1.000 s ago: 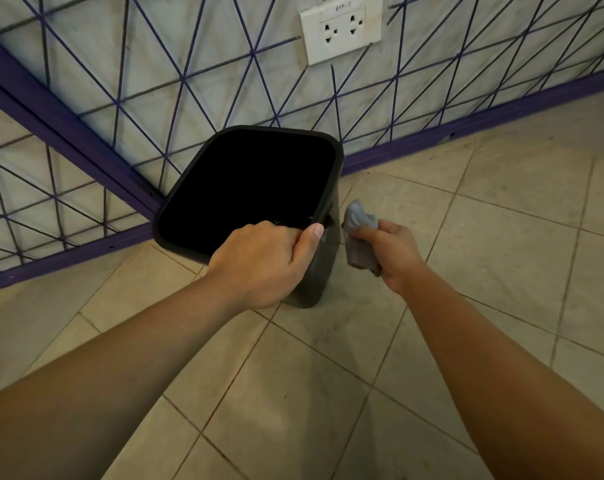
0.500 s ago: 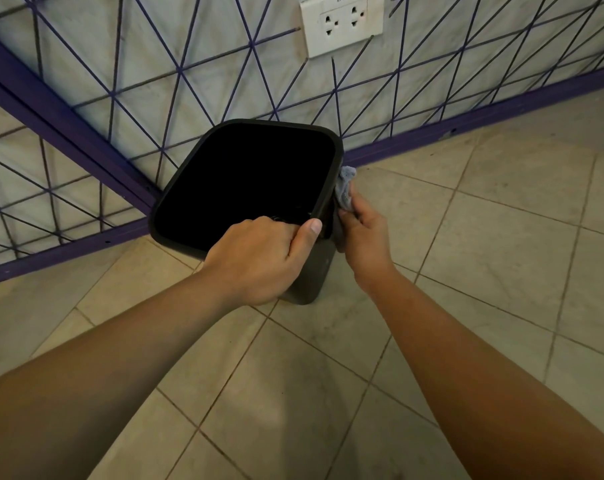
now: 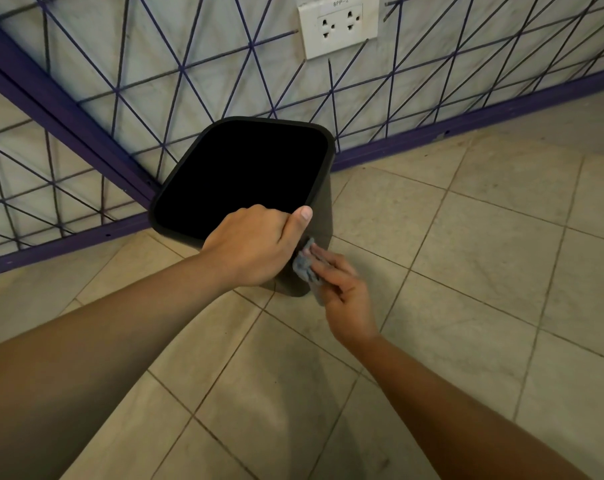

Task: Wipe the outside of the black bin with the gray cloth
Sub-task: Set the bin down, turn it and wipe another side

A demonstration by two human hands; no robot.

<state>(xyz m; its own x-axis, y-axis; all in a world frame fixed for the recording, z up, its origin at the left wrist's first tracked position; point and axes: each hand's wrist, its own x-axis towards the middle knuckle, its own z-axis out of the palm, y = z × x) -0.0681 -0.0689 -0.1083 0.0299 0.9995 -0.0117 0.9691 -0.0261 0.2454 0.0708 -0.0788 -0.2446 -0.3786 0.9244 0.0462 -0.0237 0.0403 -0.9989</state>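
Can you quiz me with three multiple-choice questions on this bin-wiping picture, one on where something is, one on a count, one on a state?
1. Where is the gray cloth?
A. inside the bin
B. against the bin's outer side
C. flat on the floor

2. How many sockets does the wall outlet have?
A. one
B. two
C. four

3. What is the left hand doing?
A. gripping the bin's rim
B. hanging free
C. holding the cloth

Answers:
1 B, the right hand presses it on the black bin near the bottom.
2 B, two sets of holes side by side.
3 A, fingers curl over the near edge.
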